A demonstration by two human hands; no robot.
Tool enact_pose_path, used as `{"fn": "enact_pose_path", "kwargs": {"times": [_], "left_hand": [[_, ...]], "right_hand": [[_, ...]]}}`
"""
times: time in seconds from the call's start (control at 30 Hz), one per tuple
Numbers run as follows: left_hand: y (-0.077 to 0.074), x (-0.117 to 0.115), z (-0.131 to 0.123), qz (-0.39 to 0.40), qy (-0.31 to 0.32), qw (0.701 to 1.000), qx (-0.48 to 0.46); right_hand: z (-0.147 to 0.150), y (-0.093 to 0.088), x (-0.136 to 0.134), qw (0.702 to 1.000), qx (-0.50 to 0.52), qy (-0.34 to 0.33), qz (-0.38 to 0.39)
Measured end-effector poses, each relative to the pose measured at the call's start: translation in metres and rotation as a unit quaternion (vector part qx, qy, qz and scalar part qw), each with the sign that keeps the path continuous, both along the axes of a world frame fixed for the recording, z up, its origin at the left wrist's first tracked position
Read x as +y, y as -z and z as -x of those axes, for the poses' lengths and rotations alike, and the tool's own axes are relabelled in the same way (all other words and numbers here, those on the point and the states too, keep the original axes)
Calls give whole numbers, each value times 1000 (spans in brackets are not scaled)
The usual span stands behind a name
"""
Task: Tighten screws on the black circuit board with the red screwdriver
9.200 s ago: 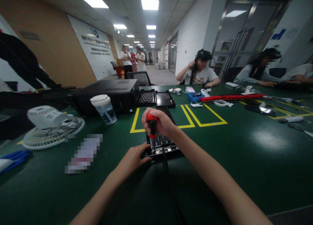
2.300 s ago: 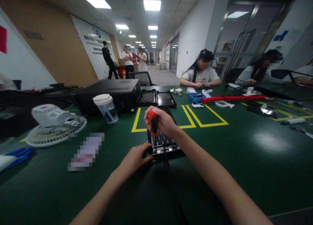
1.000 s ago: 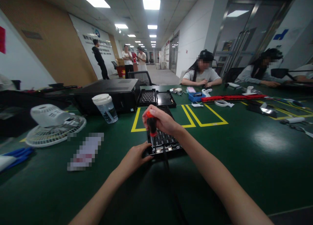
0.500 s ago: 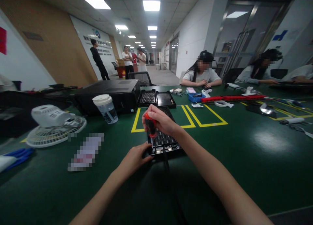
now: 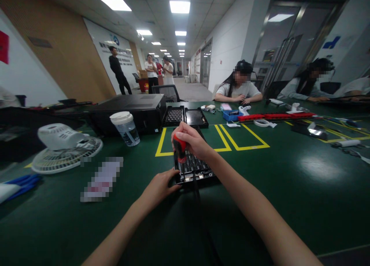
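A red-and-black screwdriver [image 5: 180,147] stands nearly upright in my right hand [image 5: 191,139], fingers wrapped round its handle. Its shaft points down at the near left corner of a flat black electronic device [image 5: 192,164], where the tip is too small to make out. Metal parts show along the device's near edge, and a black cable [image 5: 197,191] runs from there towards me. My left hand [image 5: 162,184] grips that same near left corner, thumb in front and fingers at the side. The far part of the device is partly hidden behind my right hand.
Yellow tape [image 5: 169,154] marks the green table. To the left are a lidded cup [image 5: 125,129], a white fan [image 5: 66,148] and blue-handled item [image 5: 24,185]. Beyond stand a black box [image 5: 130,111], an opened black case [image 5: 196,117] and a blue tray [image 5: 231,115]. People sit across the table.
My right hand and the screwdriver handle have shifted slightly to the right, with the fingers turned a little. My left hand and the device stay in place.
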State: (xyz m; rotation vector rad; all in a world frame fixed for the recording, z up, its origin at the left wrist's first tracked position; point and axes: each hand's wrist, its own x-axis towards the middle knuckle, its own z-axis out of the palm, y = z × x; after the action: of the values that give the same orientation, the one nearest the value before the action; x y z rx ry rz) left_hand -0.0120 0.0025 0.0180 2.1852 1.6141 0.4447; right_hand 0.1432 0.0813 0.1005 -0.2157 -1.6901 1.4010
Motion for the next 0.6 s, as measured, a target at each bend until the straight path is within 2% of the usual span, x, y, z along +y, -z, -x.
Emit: {"fn": "enact_pose_path", "kwargs": {"times": [0.6], "left_hand": [[1,1,0,-2,5,1000,-5]], "right_hand": [[-1,-1,1,999,17,40,-29]]}}
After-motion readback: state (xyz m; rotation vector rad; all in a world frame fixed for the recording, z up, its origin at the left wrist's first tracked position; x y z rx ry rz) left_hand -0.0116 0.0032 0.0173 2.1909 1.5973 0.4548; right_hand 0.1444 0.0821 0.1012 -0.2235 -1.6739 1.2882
